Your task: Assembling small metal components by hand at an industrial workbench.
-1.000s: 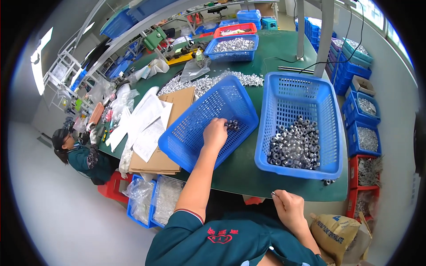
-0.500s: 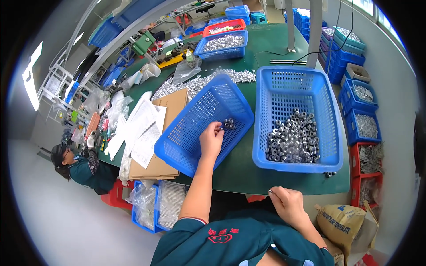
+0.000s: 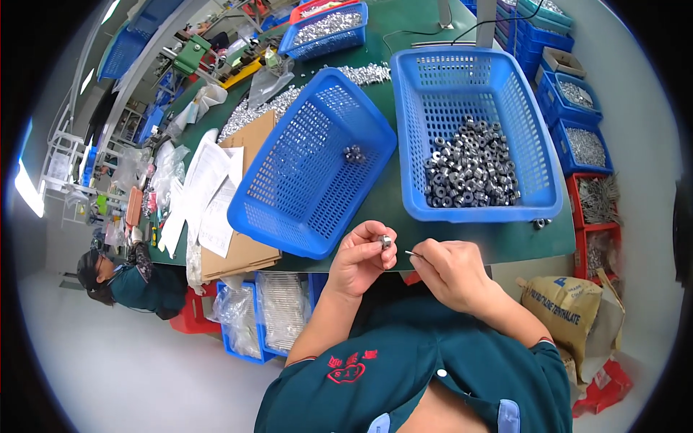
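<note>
Near the table's front edge, my left hand [image 3: 362,261] pinches a small metal ring-shaped part [image 3: 385,242] between thumb and fingers. Facing it, my right hand [image 3: 453,273] is closed on a thin metal pin-like tool [image 3: 413,254]; its tip points at the part, a short gap away. The tool's other end is hidden in my fist. Beyond my left hand lies a slanted blue basket [image 3: 289,232] with a small cluster of metal rings [image 3: 354,154] inside. To its right, another blue basket [image 3: 480,213] holds a big heap of similar metal rings [image 3: 473,169].
A couple of loose rings [image 3: 541,224] lie by the right basket's corner. Cardboard [image 3: 234,260] and papers [image 3: 206,180] lie left. Behind are a pile of small silver parts [image 3: 253,112] and a filled blue bin [image 3: 325,40]. A co-worker [image 3: 130,278] sits far left.
My left hand has come back out of the slanted basket to the front edge and now holds a metal ring-shaped part beside my right hand. The view has tilted down.
</note>
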Demonstrator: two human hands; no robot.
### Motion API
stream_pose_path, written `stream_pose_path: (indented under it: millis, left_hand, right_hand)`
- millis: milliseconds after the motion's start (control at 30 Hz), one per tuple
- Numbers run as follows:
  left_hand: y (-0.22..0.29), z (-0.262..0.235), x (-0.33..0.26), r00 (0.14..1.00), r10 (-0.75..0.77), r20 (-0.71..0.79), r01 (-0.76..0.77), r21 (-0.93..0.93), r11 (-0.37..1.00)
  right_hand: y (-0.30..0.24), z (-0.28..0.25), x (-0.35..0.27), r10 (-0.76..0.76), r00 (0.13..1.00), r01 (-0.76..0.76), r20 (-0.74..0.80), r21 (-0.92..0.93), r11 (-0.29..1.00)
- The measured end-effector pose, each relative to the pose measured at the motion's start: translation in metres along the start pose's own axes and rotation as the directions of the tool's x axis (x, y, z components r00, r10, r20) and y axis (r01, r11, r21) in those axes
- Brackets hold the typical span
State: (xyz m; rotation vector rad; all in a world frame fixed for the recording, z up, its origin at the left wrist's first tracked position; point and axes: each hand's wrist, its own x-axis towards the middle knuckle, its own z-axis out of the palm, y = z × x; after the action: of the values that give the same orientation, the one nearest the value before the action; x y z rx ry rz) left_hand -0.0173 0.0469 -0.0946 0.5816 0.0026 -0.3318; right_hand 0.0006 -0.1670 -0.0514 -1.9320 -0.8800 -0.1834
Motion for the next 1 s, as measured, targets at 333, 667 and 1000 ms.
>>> stream_pose_path:
  millis: [333, 667, 1000]
  left_hand:
    - [-0.016, 0.014, -0.009, 0.996, 0.064, -0.066, -0.054, 0.143, 0.988]
    - [-0.017, 0.027, -0.013, 0.954, 0.3, -0.021, -0.253, 0.483, 0.838]
    - [-0.004, 0.032, -0.016, 0.957, 0.242, 0.161, -0.278, 0.751, 0.599]
  right_hand:
    - [-0.008, 0.011, -0.005, 0.052, 0.999, -0.052, -0.007, -0.063, 0.997]
    - [-0.003, 0.019, -0.013, 0.154, 0.987, -0.15, -0.033, 0.1, 0.984]
    - [-0.007, -0.004, -0.016, 0.488, 0.751, -0.658, 0.444, 0.563, 0.501]
